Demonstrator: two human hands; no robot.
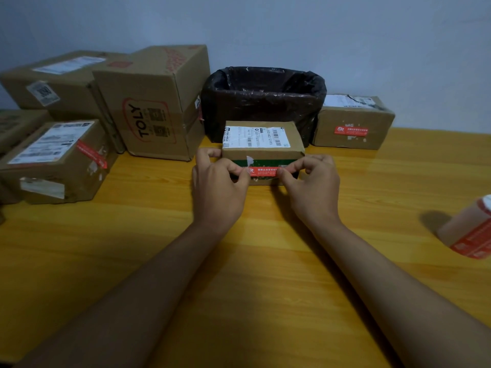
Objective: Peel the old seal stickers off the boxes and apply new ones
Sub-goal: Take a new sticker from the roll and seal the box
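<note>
While our forearms reach out across the yellow wooden table, the biggest thing on it is the tall TOLY carton at the back left, standing on end against a flatter labelled carton behind it. Just right of these sits a bin lined with a black bag, its mouth open. At the left edge lies a brown box with a red seal strip folded over its top edge, and at the back right, beside the bin, another box carries a red seal sticker on its front face. Directly in front of the bin we have the small parcel, a white shipping label on top and a green band on the side facing us. Across that side we stretch a red seal sticker: our left hand pinches its left end between thumb and forefinger, and our right hand pinches its right end likewise. At the far right edge a roll of red stickers lies on the table, well apart from the parcel.
</note>
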